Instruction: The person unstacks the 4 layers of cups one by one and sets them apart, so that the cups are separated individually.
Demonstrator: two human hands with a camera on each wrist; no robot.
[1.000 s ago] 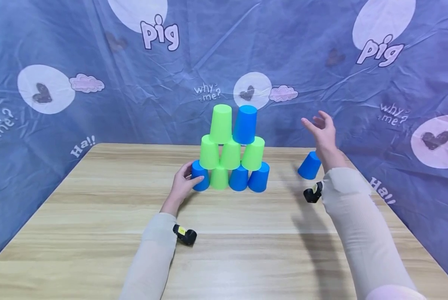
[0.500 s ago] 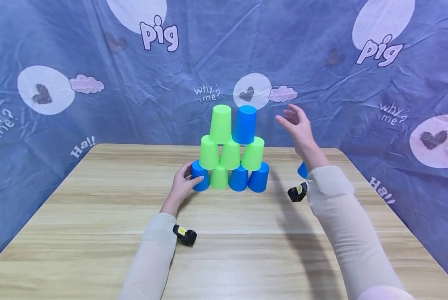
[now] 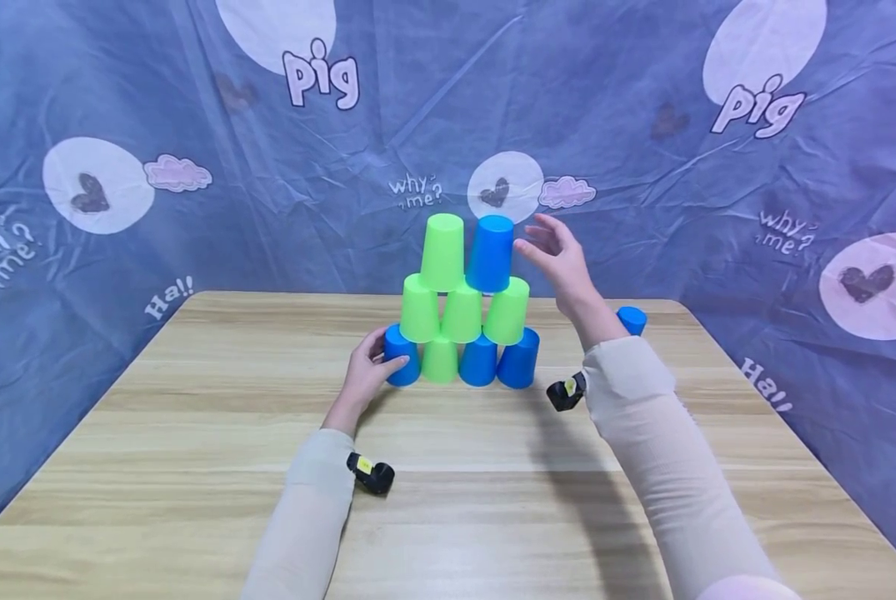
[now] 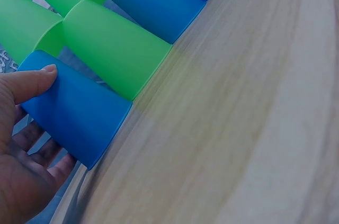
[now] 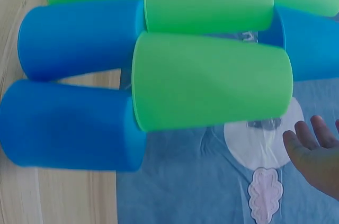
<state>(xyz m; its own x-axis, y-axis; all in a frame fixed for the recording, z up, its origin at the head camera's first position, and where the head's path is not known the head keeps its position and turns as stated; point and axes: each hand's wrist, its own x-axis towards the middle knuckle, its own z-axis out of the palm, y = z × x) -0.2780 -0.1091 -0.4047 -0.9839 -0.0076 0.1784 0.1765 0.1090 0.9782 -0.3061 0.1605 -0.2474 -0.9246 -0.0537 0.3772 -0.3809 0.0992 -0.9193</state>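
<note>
Upside-down plastic cups form a tiered stack in the middle of the table. Its bottom row holds a green cup among blue ones, and three green cups make the middle tier. On top stand a green cup and a blue cup. My left hand holds the bottom row's leftmost blue cup, thumb on its near side and fingers at its far side. Just right of the top blue cup, my right hand is raised with fingers spread and slightly bent, holding nothing; a small gap shows in the right wrist view.
Another blue cup stands apart on the right of the wooden table, partly hidden by the right forearm. A printed blue cloth hangs behind the table. Each wrist wears a small black camera.
My right hand has moved left, from near the separate blue cup to beside the top blue cup. The left hand and the stacked cups have stayed in place.
</note>
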